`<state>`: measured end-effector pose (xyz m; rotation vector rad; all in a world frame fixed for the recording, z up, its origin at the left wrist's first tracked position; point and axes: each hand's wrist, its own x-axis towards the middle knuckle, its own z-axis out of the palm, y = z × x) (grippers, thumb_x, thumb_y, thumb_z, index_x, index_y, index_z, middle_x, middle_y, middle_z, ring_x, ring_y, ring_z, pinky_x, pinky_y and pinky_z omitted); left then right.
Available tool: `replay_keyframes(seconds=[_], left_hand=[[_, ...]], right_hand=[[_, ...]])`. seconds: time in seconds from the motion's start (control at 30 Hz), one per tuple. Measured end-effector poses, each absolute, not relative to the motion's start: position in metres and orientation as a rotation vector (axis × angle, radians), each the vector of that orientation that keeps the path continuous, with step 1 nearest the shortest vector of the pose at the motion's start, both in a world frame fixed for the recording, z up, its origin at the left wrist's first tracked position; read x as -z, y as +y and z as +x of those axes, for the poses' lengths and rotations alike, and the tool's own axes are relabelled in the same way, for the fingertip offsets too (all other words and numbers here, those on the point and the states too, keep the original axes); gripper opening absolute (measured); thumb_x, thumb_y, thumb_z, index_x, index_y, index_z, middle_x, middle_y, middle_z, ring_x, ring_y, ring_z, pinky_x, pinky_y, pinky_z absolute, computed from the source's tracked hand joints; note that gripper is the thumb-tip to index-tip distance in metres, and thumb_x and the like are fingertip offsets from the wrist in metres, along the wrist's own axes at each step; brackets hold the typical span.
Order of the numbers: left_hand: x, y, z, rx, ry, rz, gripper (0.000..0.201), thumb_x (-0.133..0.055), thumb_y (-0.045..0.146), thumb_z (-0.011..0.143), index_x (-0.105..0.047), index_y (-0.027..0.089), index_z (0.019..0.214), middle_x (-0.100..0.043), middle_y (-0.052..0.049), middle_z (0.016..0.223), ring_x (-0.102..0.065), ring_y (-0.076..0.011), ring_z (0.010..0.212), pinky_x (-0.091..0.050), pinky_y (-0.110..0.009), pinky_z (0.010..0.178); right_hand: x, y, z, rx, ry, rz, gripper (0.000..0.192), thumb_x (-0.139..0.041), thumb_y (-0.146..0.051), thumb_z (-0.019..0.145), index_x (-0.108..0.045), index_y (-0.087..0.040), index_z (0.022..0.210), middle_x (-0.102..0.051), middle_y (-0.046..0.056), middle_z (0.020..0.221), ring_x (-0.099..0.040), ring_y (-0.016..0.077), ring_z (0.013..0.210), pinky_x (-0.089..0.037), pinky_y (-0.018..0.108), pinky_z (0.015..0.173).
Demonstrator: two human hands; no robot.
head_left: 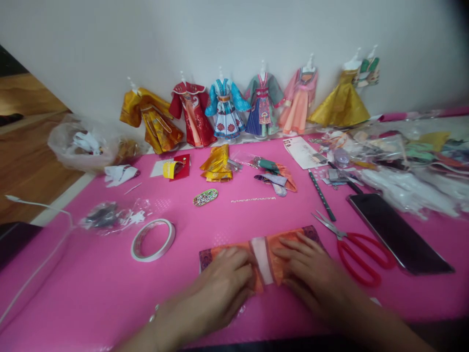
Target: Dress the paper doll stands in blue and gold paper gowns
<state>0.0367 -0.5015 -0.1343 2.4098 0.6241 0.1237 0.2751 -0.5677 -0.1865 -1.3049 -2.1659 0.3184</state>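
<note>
A strip of orange fabric [277, 248] with dark purple patterned ends lies flat on the pink mat. Between its two orange panels runs a white band [261, 259]. My left hand [229, 274] is closed over the left panel, fingers curled on the cloth; part of the panel is hidden under it. On the right panel rests my right hand [311, 269], its fingers apart and touching the cloth. Red-handled scissors [361, 249] lie half open just right of my right hand. A roll of white tape [153, 240] is to the left of the fabric.
Several doll outfits on small forms [226, 110] lean along the wall. A phone [399, 233], a dark pencil [322, 195] and plastic bags [399, 190] occupy the right. A bead chain [252, 200] lies mid-mat. At left are a white cable [47, 266] and a bag of grey pieces [102, 215].
</note>
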Motion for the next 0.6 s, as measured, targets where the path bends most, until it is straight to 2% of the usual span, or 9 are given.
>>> replay_keyframes(seconds=[0.2, 0.33, 0.4, 0.47, 0.53, 0.6], left_hand=[[0.131, -0.504, 0.038, -0.097, 0.631, 2.436, 0.015, -0.046, 0.020, 0.098, -0.059, 0.019, 0.092, -0.060, -0.006, 0.108, -0.054, -0.0190, 0.100, -0.047, -0.034, 0.090], [0.132, -0.503, 0.043, -0.156, 0.672, 2.502, 0.011, -0.054, 0.025, 0.094, -0.062, 0.020, 0.099, -0.063, -0.008, 0.113, -0.057, -0.0228, 0.106, -0.049, -0.039, 0.093], [0.136, -0.502, 0.047, -0.191, 0.668, 2.592, 0.024, -0.054, 0.026, 0.095, -0.059, 0.019, 0.117, -0.062, -0.011, 0.126, -0.055, -0.0257, 0.117, -0.045, -0.044, 0.101], [0.141, -0.500, 0.051, -0.158, 0.643, 2.688, 0.044, -0.054, 0.028, 0.095, -0.047, 0.016, 0.137, -0.054, -0.015, 0.142, -0.047, -0.0287, 0.132, -0.036, -0.051, 0.111], [0.147, -0.498, 0.054, -0.067, 0.619, 2.744, 0.058, -0.054, 0.035, 0.095, -0.035, 0.014, 0.146, -0.045, -0.017, 0.150, -0.038, -0.0305, 0.140, -0.028, -0.055, 0.116], [0.152, -0.496, 0.056, 0.006, 0.617, 2.751, 0.063, -0.053, 0.040, 0.095, -0.033, 0.014, 0.148, -0.040, -0.018, 0.153, -0.035, -0.0312, 0.143, -0.025, -0.056, 0.117]], right_hand=[[0.187, -0.571, 0.274, -0.296, -2.182, -1.289, 0.021, -0.051, -0.011, 0.090, -0.067, -0.023, 0.097, -0.073, 0.004, 0.114, -0.062, 0.0262, 0.116, -0.036, 0.056, 0.111], [0.186, -0.571, 0.276, -0.296, -2.226, -1.277, 0.021, -0.052, -0.012, 0.090, -0.066, -0.023, 0.101, -0.072, 0.003, 0.116, -0.061, 0.0255, 0.116, -0.036, 0.057, 0.110], [0.186, -0.570, 0.276, -0.299, -2.247, -1.273, 0.021, -0.052, -0.013, 0.090, -0.066, -0.023, 0.101, -0.072, 0.003, 0.117, -0.061, 0.0246, 0.117, -0.036, 0.056, 0.111], [0.185, -0.570, 0.277, -0.294, -2.261, -1.267, 0.020, -0.052, -0.012, 0.089, -0.066, -0.024, 0.099, -0.071, 0.002, 0.119, -0.061, 0.0236, 0.118, -0.035, 0.055, 0.112], [0.183, -0.570, 0.277, -0.290, -2.271, -1.263, 0.017, -0.054, -0.013, 0.088, -0.066, -0.023, 0.095, -0.071, 0.003, 0.120, -0.060, 0.0230, 0.118, -0.033, 0.053, 0.113], [0.182, -0.569, 0.278, -0.289, -2.258, -1.263, 0.015, -0.054, -0.014, 0.088, -0.066, -0.023, 0.087, -0.072, 0.003, 0.118, -0.062, 0.0221, 0.116, -0.032, 0.052, 0.114]])
